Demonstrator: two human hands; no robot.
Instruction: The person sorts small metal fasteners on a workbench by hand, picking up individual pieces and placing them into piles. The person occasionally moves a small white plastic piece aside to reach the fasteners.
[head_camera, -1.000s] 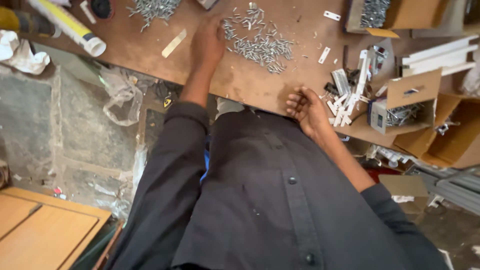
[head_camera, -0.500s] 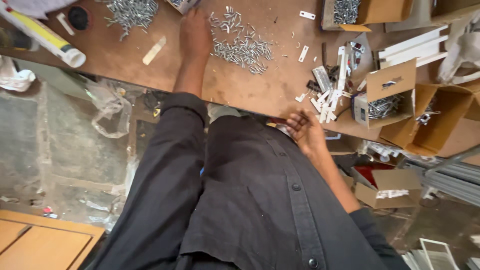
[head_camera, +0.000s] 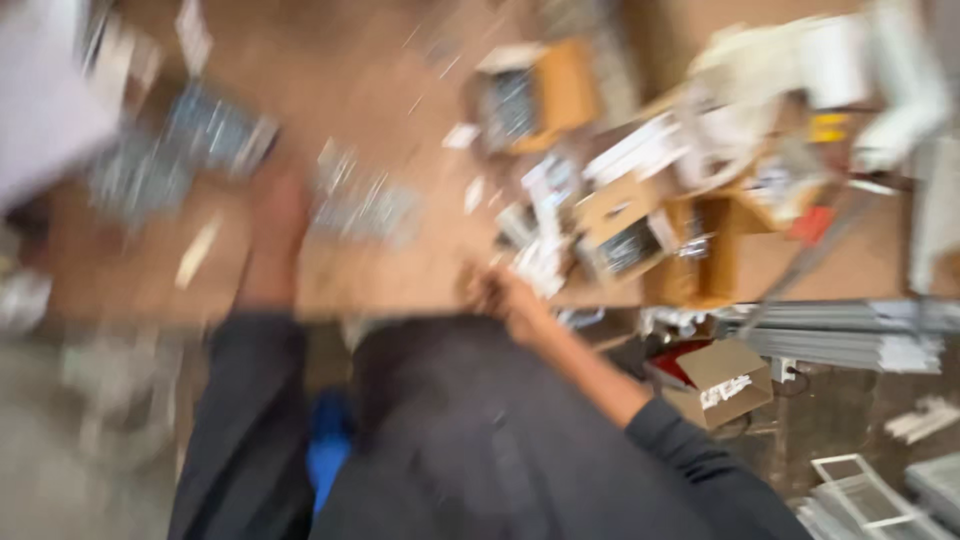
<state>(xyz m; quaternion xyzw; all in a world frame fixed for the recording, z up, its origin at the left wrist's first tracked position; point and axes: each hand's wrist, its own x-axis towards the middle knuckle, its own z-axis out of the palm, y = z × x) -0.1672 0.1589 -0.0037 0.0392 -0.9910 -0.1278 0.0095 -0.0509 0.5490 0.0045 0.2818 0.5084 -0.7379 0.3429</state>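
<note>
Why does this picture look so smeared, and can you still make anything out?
Head view: motion blur streaks everything; the left hand lies on the brown table beside a grey heap of metal bits, the right hand at the table's edge; whether it holds anything cannot be told.

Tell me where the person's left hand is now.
In the blurred head view, the left hand lies flat on the brown table, left of centre, beside a pile of small metal parts. The right hand is at the table's near edge.

Your left hand lies flat on the wooden tabletop, just beside a blurred pile of small metal parts. Your right hand sits at the table's near edge, near open cardboard boxes; blur hides its grip.
</note>
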